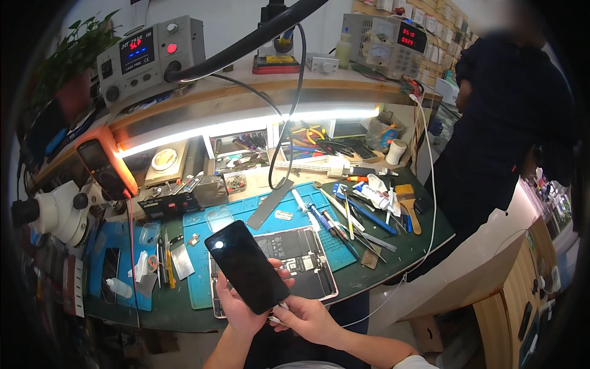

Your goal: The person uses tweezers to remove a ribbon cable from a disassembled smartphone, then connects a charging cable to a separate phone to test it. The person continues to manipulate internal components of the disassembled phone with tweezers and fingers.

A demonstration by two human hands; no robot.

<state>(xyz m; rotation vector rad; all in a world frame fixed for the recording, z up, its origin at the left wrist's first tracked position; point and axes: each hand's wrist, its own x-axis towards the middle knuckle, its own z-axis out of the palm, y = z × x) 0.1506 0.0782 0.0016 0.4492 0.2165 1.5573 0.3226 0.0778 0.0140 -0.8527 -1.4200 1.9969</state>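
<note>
Left hand clamped around a black phone, thumb along one long edge, fingertips at the other. Phone is tilted, screen dark, held above an opened tablet with its internals exposed. Right hand closed, thumb and finger together on a small white plug at the phone's lower end; cannot tell whether it is seated. Tablet lies partly on a blue mat on the dark green table.
</note>
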